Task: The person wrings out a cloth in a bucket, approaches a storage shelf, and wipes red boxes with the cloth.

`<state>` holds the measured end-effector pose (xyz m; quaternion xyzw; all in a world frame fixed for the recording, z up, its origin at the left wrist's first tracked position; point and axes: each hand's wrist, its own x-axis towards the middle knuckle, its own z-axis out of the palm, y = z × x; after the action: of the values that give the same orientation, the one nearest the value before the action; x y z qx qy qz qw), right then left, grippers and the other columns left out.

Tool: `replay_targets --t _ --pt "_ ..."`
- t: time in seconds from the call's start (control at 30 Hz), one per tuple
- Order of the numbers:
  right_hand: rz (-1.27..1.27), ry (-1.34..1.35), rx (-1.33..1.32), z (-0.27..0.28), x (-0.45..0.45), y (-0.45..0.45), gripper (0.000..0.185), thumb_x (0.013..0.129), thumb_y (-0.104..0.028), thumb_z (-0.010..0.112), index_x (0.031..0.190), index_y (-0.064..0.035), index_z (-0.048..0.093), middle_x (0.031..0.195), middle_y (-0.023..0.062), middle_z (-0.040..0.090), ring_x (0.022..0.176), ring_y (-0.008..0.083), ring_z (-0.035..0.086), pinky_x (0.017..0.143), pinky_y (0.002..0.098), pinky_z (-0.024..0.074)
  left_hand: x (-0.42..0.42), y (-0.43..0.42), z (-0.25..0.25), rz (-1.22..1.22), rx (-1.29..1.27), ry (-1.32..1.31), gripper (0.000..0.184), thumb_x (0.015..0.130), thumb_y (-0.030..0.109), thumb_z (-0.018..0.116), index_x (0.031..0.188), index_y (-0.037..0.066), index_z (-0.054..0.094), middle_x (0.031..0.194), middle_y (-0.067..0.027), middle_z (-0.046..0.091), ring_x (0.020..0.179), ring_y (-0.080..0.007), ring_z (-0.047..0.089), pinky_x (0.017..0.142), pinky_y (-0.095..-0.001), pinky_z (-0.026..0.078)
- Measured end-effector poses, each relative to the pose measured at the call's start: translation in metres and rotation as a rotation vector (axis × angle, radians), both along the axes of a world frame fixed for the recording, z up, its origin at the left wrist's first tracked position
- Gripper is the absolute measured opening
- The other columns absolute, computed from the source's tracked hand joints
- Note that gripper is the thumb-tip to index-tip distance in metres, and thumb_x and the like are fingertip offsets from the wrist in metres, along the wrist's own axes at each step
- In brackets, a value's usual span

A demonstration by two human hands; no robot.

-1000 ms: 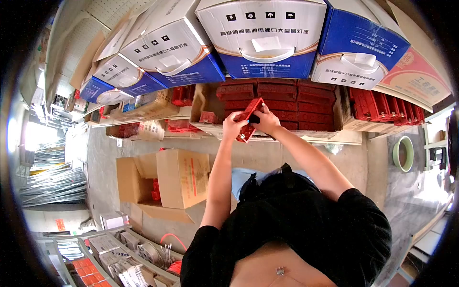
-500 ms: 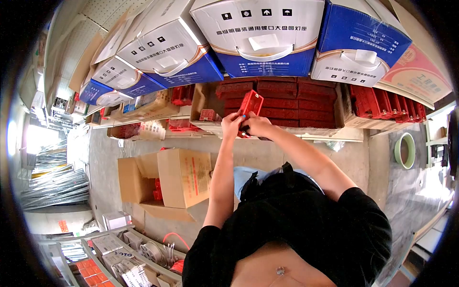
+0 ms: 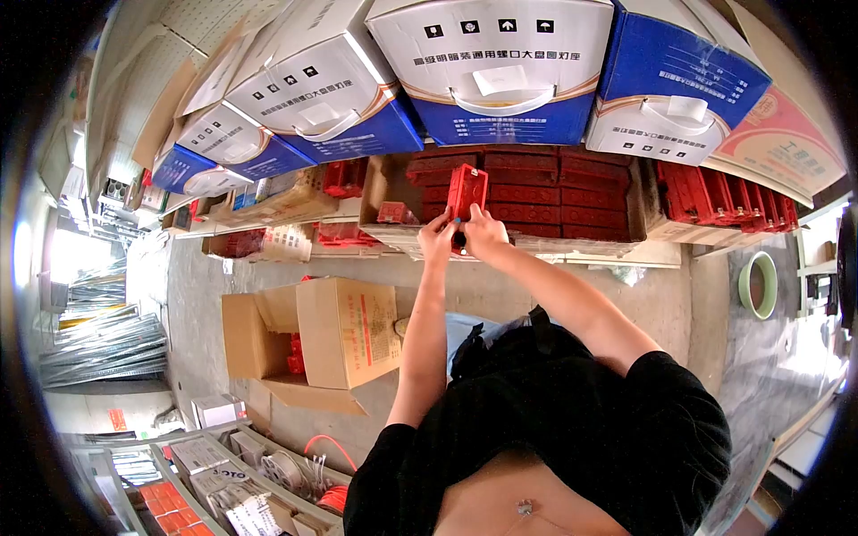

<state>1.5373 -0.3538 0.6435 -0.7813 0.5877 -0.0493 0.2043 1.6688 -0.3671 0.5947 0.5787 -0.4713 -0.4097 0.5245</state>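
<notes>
A long red plastic box (image 3: 468, 189) stands nearly upright between my hands, in front of the carton of red boxes (image 3: 585, 205). My left hand (image 3: 438, 234) pinches its lower left side. My right hand (image 3: 483, 234) is closed on its lower right side, with the thumbs close together. Something small and dark shows between my hands near the box's lower end; I cannot make out what it is. Behind the held box, similar red boxes lie in stacked rows inside the carton.
Blue and white cartons (image 3: 487, 71) line the shelf above. An open cardboard box (image 3: 344, 332) with red pieces inside stands on the floor to the left. More red boxes (image 3: 719, 198) fill a carton at the right. A green basin (image 3: 758, 284) is at the far right.
The red box has turned from a slant to nearly upright. My right hand has moved down from the box's upper part to its lower end, beside my left hand.
</notes>
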Motion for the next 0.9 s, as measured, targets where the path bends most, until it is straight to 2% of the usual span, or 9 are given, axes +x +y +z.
replay_targets --t 0.13,0.2,0.27,0.37,0.4,0.53,0.7,0.83,0.9 --pt "-0.009 0.009 -0.013 0.009 0.0 0.006 0.029 0.072 -0.012 0.06 0.101 -0.0136 0.065 0.111 0.0134 0.043 0.103 0.0285 0.052 0.081 0.0401 0.0518 0.0 0.006 -0.002 0.015 0.012 -0.001 0.037 0.073 0.007 0.069 0.107 -0.004 0.064 0.082 -0.0052 0.068 0.067 -0.0057 0.053 0.061 -0.0218 0.045" --pt "-0.042 0.018 -0.032 0.003 0.001 0.006 0.028 0.072 -0.014 0.062 0.1 -0.0142 0.064 0.109 0.0127 0.044 0.101 0.0288 0.053 0.078 0.0402 0.0527 -0.001 0.008 0.0 -0.024 -0.048 -0.034 0.036 0.075 0.005 0.067 0.109 -0.006 0.062 0.089 -0.0088 0.067 0.075 -0.0081 0.057 0.066 -0.0216 0.046" --pt "-0.085 -0.055 -0.118 -0.011 -0.001 0.006 0.027 0.073 -0.014 0.062 0.099 -0.0147 0.063 0.109 0.0127 0.044 0.1 0.0293 0.054 0.076 0.0407 0.053 0.0 0.003 -0.013 -0.031 -0.086 -0.054 0.036 0.076 0.004 0.067 0.11 -0.005 0.062 0.097 -0.0103 0.067 0.079 -0.0088 0.059 0.069 -0.0219 0.048" --pt "-0.161 -0.163 -0.322 -0.024 -0.01 0.002 0.027 0.073 -0.014 0.063 0.1 -0.015 0.059 0.108 0.0145 0.045 0.097 0.0304 0.055 0.07 0.041 0.0537 0.003 0.006 -0.001 -0.113 -0.102 -0.188 0.038 0.075 0.004 0.068 0.111 -0.004 0.062 0.102 -0.0108 0.067 0.084 -0.0118 0.061 0.075 -0.0238 0.048" --pt "-0.197 -0.141 -0.316 -0.027 -0.014 -0.004 0.028 0.073 -0.014 0.064 0.1 -0.015 0.059 0.109 0.0146 0.045 0.097 0.0306 0.056 0.07 0.0411 0.0538 0.003 0.01 0.009 -0.173 -0.132 -0.198 0.039 0.075 0.003 0.069 0.113 -0.001 0.061 0.111 -0.0123 0.064 0.095 -0.0151 0.061 0.083 -0.0261 0.048" --pt "-0.307 -0.104 -0.321 -0.032 -0.029 -0.029 0.026 0.077 -0.015 0.06 0.103 -0.0146 0.058 0.11 0.0148 0.045 0.097 0.0307 0.055 0.07 0.0427 0.0535 0.003 0.006 0.012 -0.258 -0.007 -0.025 0.04 0.071 0.003 0.069 0.111 0.001 0.063 0.119 -0.014 0.06 0.108 -0.0148 0.057 0.092 -0.0253 0.043" --pt "-0.36 -0.107 -0.283 -0.043 -0.043 -0.037 0.025 0.077 -0.014 0.06 0.101 -0.0143 0.058 0.108 0.0141 0.045 0.097 0.0309 0.055 0.069 0.0428 0.0533 -0.008 0.008 0.016 -0.254 -0.016 -0.176 0.039 0.071 0.009 0.069 0.11 0.009 0.065 0.117 -0.0105 0.061 0.103 -0.0169 0.061 0.088 -0.0261 0.045" --pt "-0.361 -0.187 -0.14 -0.05 -0.04 -0.03 0.03 0.074 -0.017 0.063 0.104 -0.0148 0.059 0.109 0.014 0.044 0.1 0.0317 0.054 0.077 0.0423 0.0518 -0.011 0.006 0.013 -0.217 -0.038 -0.305 0.036 0.07 0.015 0.071 0.105 0.009 0.068 0.107 -0.0106 0.065 0.094 -0.0183 0.065 0.083 -0.028 0.049" --pt "-0.345 -0.263 -0.069 -0.039 -0.036 -0.022 0.033 0.075 -0.019 0.064 0.107 -0.0163 0.06 0.119 0.0157 0.043 0.107 0.0328 0.053 0.083 0.0406 0.0504 -0.011 0.002 0.014 -0.19 -0.055 -0.353 0.034 0.07 0.015 0.071 0.103 0.009 0.069 0.101 -0.0109 0.068 0.089 -0.0183 0.066 0.079 -0.0281 0.05"
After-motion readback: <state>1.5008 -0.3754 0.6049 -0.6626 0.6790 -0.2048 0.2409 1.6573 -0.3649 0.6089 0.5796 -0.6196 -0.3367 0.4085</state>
